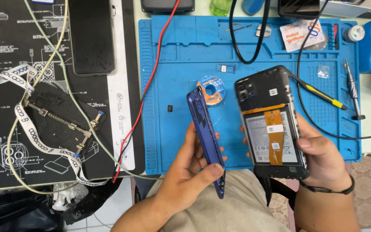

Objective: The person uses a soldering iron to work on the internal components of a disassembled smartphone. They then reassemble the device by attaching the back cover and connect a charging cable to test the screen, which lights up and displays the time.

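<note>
Setting: phone repair workshop. Counter carries blue silicone repair mat (pixel 185 141), precision screwdriver (pixel 352 88), solder wick spool (pixel 211 89), loose cables, opened phone (pixel 271 124).

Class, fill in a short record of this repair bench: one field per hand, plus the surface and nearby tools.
Left hand: holds a blue back cover on edge
Right hand: holds an opened phone, battery and orange ribbon showing
Surface: blue work mat
Nearby tools: screwdriver, yellow-handled tool, small wire spool
Left of mat: dark phone lying flat
</note>
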